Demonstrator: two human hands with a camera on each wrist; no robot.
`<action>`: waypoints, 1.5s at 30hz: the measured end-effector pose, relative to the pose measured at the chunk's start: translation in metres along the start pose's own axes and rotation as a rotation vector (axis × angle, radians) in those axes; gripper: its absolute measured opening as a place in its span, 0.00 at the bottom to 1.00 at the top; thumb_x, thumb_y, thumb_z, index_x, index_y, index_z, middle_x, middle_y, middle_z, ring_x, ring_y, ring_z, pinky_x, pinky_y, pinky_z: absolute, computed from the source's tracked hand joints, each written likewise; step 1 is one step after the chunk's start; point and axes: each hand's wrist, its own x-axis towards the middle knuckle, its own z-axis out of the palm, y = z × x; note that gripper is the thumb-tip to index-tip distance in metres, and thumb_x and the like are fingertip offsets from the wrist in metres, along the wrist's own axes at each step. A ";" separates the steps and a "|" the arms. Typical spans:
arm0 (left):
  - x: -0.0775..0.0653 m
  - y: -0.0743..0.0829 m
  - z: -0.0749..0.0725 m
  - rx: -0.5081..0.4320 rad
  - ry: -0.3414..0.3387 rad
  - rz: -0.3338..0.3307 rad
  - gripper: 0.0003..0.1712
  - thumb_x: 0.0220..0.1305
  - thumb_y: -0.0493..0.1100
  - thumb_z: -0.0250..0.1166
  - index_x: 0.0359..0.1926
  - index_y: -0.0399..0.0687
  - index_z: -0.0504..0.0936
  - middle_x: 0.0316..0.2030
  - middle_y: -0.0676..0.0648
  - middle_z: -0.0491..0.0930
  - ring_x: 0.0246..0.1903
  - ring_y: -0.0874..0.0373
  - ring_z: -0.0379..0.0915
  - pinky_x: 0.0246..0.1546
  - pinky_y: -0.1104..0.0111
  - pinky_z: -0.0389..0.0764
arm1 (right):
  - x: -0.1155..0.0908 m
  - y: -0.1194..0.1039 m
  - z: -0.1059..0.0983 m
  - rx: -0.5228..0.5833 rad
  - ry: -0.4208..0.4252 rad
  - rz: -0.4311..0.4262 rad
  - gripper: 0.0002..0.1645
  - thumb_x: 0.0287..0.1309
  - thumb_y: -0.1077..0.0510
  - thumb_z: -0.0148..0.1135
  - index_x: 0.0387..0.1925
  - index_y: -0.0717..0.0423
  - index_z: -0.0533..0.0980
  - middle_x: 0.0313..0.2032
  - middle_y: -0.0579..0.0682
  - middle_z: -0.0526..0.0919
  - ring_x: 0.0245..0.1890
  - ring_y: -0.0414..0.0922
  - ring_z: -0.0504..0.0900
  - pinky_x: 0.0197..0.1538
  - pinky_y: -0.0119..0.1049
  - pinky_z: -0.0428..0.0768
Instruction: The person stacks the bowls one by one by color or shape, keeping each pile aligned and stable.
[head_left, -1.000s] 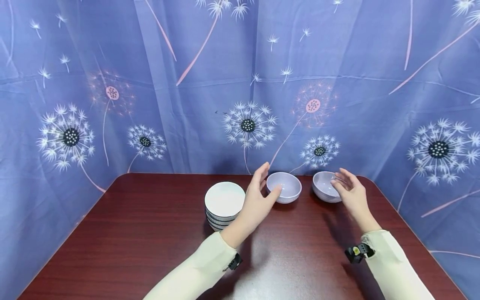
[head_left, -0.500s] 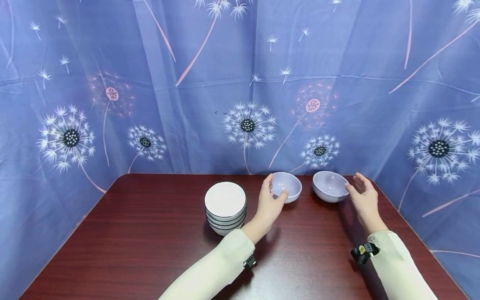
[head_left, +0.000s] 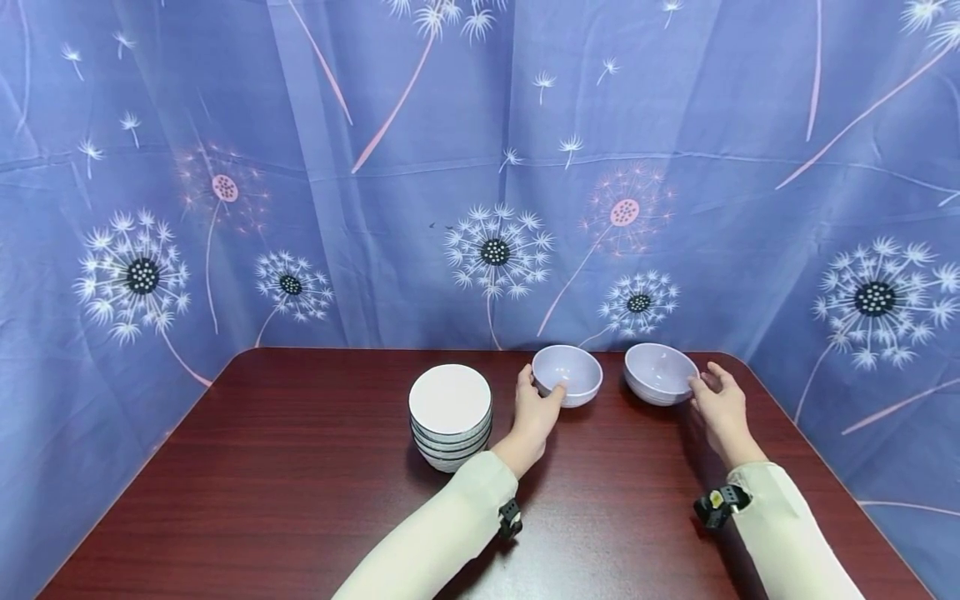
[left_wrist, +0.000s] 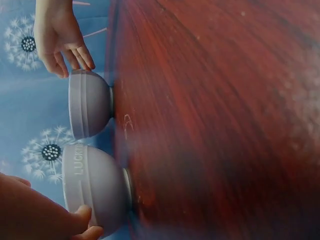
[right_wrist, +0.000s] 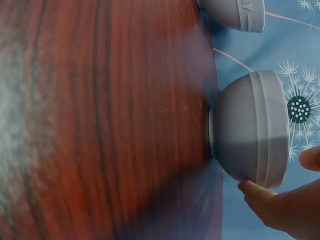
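Observation:
Two pale lilac bowls stand upright near the table's back edge. My left hand (head_left: 536, 417) is at the near left side of the left bowl (head_left: 577, 398), fingers spread along it and thumb near its front rim. In the left wrist view, fingertips touch that bowl's outer wall (left_wrist: 102, 185), which bears raised letters. At the right bowl (head_left: 652, 387), my right hand (head_left: 723, 410) touches the right side with loosely bent fingers. The right wrist view has one fingertip against this bowl's wall (right_wrist: 240, 130) and another finger beside the rim. Neither bowl is lifted.
Left of my left hand stands a stack of several white bowls with dark rims (head_left: 450, 400). A blue dandelion-print curtain (head_left: 390, 250) hangs behind and beside the dark red wooden table (head_left: 262, 467).
My left hand has moved right and down from above the bowl to its near left side. My right hand has drawn slightly right and lower. The bowls have stayed in place.

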 end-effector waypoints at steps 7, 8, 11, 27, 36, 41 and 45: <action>0.007 -0.006 0.004 -0.050 0.027 -0.079 0.39 0.58 0.36 0.64 0.68 0.34 0.57 0.65 0.28 0.61 0.66 0.40 0.57 0.66 0.55 0.62 | -0.003 0.000 0.004 0.098 -0.057 0.089 0.40 0.67 0.61 0.44 0.75 0.61 0.40 0.70 0.65 0.51 0.41 0.31 0.75 0.49 0.28 0.79; 0.007 -0.007 0.005 -0.059 0.027 -0.085 0.39 0.59 0.35 0.64 0.68 0.33 0.57 0.65 0.28 0.61 0.66 0.41 0.57 0.67 0.56 0.61 | -0.003 0.000 0.004 0.103 -0.061 0.098 0.40 0.67 0.61 0.43 0.75 0.61 0.40 0.70 0.65 0.50 0.46 0.34 0.75 0.51 0.29 0.78; 0.008 -0.008 0.006 -0.094 0.029 -0.098 0.38 0.60 0.34 0.62 0.68 0.31 0.56 0.65 0.27 0.59 0.67 0.41 0.56 0.68 0.56 0.59 | -0.002 0.001 0.006 0.138 -0.076 0.123 0.40 0.67 0.61 0.41 0.75 0.61 0.38 0.71 0.65 0.46 0.58 0.45 0.69 0.54 0.33 0.76; 0.016 -0.018 0.013 -0.313 0.005 -0.209 0.38 0.63 0.29 0.55 0.70 0.29 0.49 0.65 0.24 0.56 0.55 0.39 0.71 0.47 0.56 0.81 | 0.001 0.005 0.010 0.246 -0.119 0.150 0.40 0.67 0.62 0.38 0.74 0.65 0.34 0.71 0.68 0.43 0.32 0.31 0.76 0.45 0.33 0.82; 0.016 -0.019 0.015 -0.367 -0.003 -0.237 0.38 0.64 0.30 0.53 0.71 0.31 0.47 0.66 0.23 0.52 0.58 0.37 0.68 0.48 0.54 0.80 | 0.001 0.006 0.010 0.277 -0.140 0.161 0.41 0.67 0.63 0.38 0.73 0.64 0.31 0.71 0.68 0.43 0.31 0.31 0.76 0.47 0.34 0.81; 0.016 -0.022 0.016 -0.428 0.000 -0.238 0.37 0.64 0.29 0.53 0.71 0.31 0.48 0.65 0.22 0.54 0.60 0.37 0.65 0.50 0.52 0.79 | 0.002 0.007 0.010 0.274 -0.143 0.168 0.42 0.67 0.62 0.38 0.73 0.63 0.31 0.71 0.68 0.43 0.32 0.31 0.76 0.47 0.33 0.81; 0.015 -0.023 0.016 -0.459 -0.001 -0.228 0.37 0.65 0.28 0.52 0.71 0.31 0.47 0.63 0.21 0.55 0.60 0.35 0.64 0.51 0.50 0.78 | 0.002 0.008 0.010 0.274 -0.140 0.165 0.42 0.66 0.62 0.37 0.74 0.63 0.31 0.71 0.68 0.44 0.32 0.31 0.76 0.47 0.33 0.81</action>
